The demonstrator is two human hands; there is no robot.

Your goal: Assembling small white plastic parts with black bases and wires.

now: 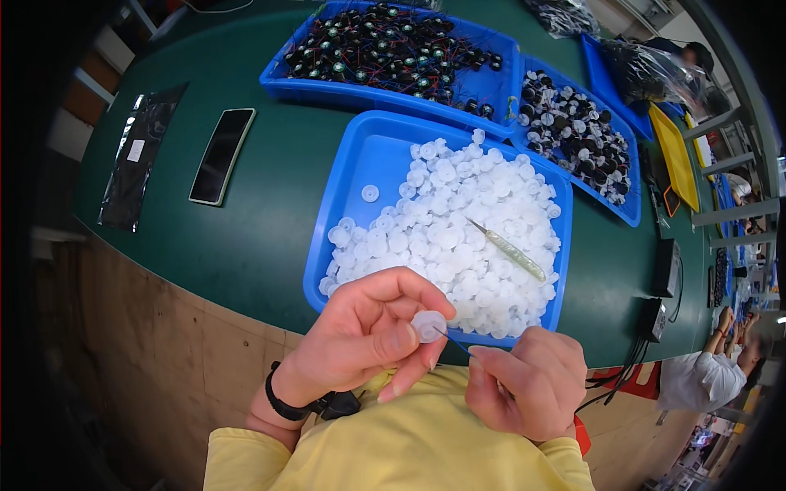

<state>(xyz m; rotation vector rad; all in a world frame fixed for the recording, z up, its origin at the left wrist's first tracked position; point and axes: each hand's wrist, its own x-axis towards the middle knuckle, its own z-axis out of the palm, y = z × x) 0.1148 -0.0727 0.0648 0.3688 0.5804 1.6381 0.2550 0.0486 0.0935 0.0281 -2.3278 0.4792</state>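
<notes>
My left fingers point(403, 336) hold a round, frosted plastic piece point(426, 327) above the near edge of the smooth green desk point(274, 196); my right fingers point(490, 362) pinch its thin blue wire point(458, 344). Tan floor point(184, 348) lies beyond.

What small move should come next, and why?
Probably ease the thin wire into the white plastic piece: the left hand pinches that piece, while the right hand holds the wire, which reaches the piece. Whether it already passes through is unclear.
</notes>
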